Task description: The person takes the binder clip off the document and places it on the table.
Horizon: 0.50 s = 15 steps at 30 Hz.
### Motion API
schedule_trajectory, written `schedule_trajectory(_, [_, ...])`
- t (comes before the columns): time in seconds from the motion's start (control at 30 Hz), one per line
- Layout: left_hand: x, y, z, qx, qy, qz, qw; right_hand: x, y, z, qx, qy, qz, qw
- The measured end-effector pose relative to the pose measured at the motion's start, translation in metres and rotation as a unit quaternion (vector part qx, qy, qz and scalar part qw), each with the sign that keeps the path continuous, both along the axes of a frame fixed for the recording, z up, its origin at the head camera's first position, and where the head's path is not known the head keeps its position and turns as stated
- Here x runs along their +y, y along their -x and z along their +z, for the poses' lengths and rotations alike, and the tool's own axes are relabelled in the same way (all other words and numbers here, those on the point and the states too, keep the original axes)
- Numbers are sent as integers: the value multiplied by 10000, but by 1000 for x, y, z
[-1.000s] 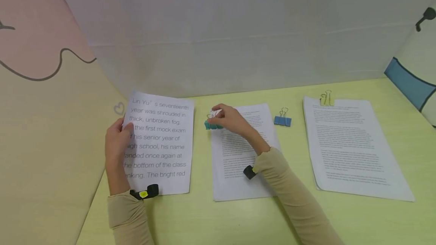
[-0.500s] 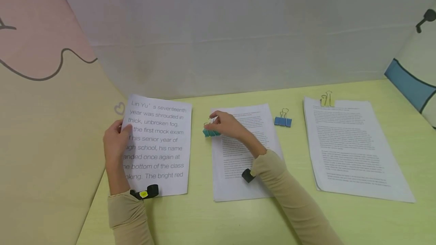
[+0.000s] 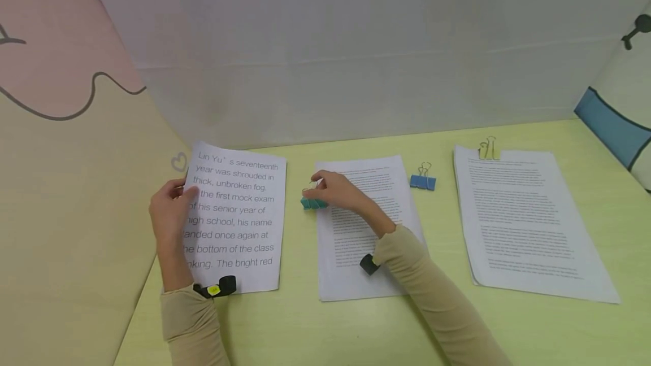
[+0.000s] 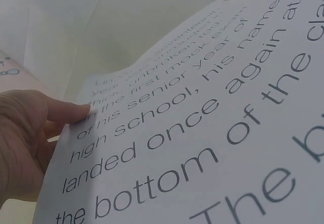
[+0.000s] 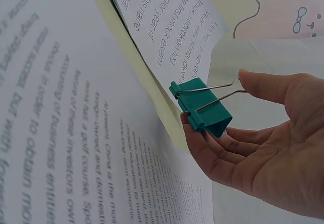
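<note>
My left hand (image 3: 171, 213) pinches the left edge of a paper stack (image 3: 236, 213) printed in large type; its thumb lies on top of the page, and that side is raised a little in the left wrist view. My right hand (image 3: 342, 191) holds a teal binder clip (image 5: 205, 105) between thumb and fingers. The thumb is at the wire handles and the fingers are under the clip body. In the head view the clip hangs over the upper left corner of the middle paper stack (image 3: 351, 284), apart from the large-type stack.
A blue binder clip (image 3: 423, 182) lies between the middle stack and a right-hand paper stack (image 3: 529, 225). A yellow binder clip (image 3: 490, 151) sits on that stack's top edge. A pale curtain (image 3: 356, 61) stands behind the yellow-green table (image 3: 285, 332).
My right hand has come slightly nearer and to the left with the teal binder clip. My left hand has shifted a little left, still holding the paper stack's edge.
</note>
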State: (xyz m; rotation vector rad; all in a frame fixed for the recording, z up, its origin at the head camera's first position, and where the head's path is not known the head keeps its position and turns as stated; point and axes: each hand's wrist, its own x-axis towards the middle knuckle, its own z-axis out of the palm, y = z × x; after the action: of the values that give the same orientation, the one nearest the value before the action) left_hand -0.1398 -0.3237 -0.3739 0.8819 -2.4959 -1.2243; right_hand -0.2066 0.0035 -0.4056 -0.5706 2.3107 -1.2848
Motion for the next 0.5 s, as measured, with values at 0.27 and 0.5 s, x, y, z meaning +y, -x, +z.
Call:
schedule_trajectory(0.27, [-4, 0, 1, -74, -114, 289, 9995, -3, -2, 1, -188, -20, 92, 9998])
schedule_trajectory(0.5, [-7, 0, 0, 106, -1, 404, 9991, -5, -4, 0, -329, -12, 232, 9992])
